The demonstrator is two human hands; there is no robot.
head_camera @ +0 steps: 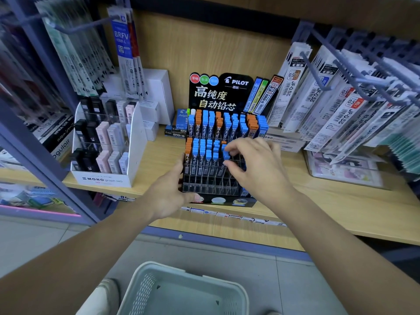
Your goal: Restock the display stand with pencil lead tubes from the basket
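Head view: the black display stand (205,186) sits on the wooden shelf (341,201). Blue- and orange-capped lead tubes (227,123) stand upright in the clear slots of its back and middle tiers. The right hand (254,164) pinches a blue-capped tube (226,154) between thumb and fingertips at the middle tier. The left hand (172,194) grips the stand's lower left corner. The pale green basket (181,271) stands on the floor below the shelf.

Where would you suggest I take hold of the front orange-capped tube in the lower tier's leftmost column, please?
I would pinch its orange cap from above and in front: it stands upright in its slot, the slots ahead look empty, while other tubes crowd behind and to its right.
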